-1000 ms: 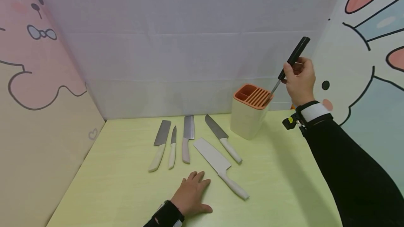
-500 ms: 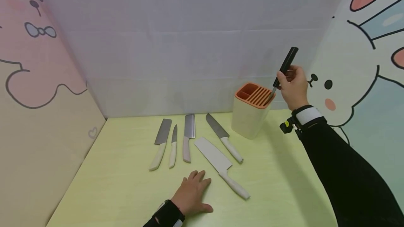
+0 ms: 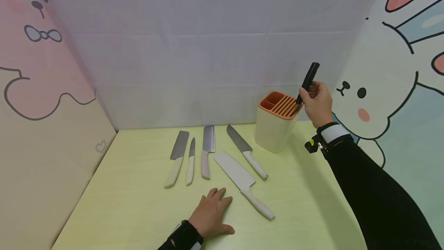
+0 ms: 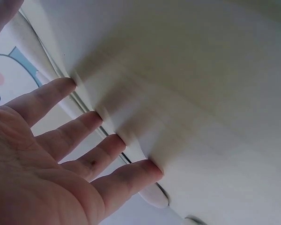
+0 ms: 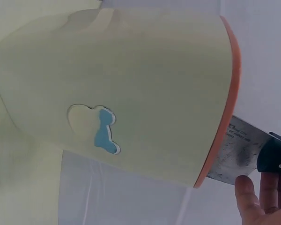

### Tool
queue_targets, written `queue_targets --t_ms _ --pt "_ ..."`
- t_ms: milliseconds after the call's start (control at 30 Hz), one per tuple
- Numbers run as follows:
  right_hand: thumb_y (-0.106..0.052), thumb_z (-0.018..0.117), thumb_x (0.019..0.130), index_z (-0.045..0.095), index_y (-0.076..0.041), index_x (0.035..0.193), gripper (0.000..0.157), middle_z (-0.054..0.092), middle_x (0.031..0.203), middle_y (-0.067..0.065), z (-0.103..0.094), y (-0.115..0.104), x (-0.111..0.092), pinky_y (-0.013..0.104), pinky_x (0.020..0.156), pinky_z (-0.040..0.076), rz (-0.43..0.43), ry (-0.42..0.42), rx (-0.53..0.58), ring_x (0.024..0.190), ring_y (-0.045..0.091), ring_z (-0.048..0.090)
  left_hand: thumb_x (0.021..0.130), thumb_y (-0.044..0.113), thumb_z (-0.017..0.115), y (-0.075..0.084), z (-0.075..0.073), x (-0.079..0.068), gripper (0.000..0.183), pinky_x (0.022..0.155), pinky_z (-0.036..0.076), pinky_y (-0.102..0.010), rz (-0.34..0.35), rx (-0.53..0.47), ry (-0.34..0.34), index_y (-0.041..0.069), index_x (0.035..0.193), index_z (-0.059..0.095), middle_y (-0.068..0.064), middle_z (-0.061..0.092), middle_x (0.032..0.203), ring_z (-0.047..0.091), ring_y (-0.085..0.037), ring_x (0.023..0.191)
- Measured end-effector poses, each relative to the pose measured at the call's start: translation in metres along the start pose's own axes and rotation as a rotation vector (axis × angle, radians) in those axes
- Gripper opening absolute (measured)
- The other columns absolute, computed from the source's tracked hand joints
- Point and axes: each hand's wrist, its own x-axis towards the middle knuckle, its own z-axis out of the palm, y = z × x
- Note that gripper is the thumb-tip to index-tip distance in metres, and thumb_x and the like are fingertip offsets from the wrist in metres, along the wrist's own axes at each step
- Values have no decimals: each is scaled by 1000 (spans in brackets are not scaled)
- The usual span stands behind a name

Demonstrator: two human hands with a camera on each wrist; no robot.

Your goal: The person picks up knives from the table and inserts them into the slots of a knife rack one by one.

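Observation:
My right hand (image 3: 317, 102) grips the black handle (image 3: 310, 77) of a knife above the knife block (image 3: 274, 132). The block is cream with an orange slotted top (image 3: 281, 105). In the right wrist view, part of the metal blade (image 5: 236, 152) shows between the orange rim and the black handle; the rest is hidden inside the block. My left hand (image 3: 211, 213) rests on the table with fingers spread, holding nothing. Just beyond its fingertips lies a white-handled cleaver (image 3: 239, 174).
Left of the block lie several more knives: a light-handled cleaver (image 3: 177, 157), a small paring knife (image 3: 190, 163), a pinkish-handled cleaver (image 3: 207, 151) and a pale-handled kitchen knife (image 3: 247, 152). A pale wall (image 3: 208, 61) rises behind the yellow-green table (image 3: 132, 188).
My right hand has moved down and left, lowering the black-handled knife deeper into a slot of the block. The left hand stays in place.

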Motion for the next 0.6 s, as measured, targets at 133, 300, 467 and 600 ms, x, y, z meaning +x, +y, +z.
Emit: queue_targets --t_ms 133,300,467,600 --pt "-40 54 96 43 -3 134 54 53 120 13 3 6 -4 29 87 46 2 2 -8 102 18 53 64 63 78 0 0 1 86 90 44 -62 3 5 1 17 134 57 -12 44 144 39 -36 131" --pt "-41 53 96 42 -3 135 55 53 120 12 5 12 -7 30 85 47 5 -10 -5 102 18 53 65 63 78 -1 1 2 86 90 44 -63 6 7 4 17 134 57 -13 44 144 39 -36 131" --pt "-42 52 96 42 -3 135 56 52 121 13 7 17 -11 32 85 47 11 -22 -14 104 20 53 64 63 78 -2 2 2 86 89 44 -62 6 15 8 17 134 57 -13 44 144 40 -36 130" --pt "-41 51 97 42 -2 136 56 53 122 15 8 22 -13 34 87 47 9 -34 -37 105 22 54 64 64 78 -2 3 2 86 89 44 -62 3 19 6 18 134 57 -12 44 143 40 -35 130"
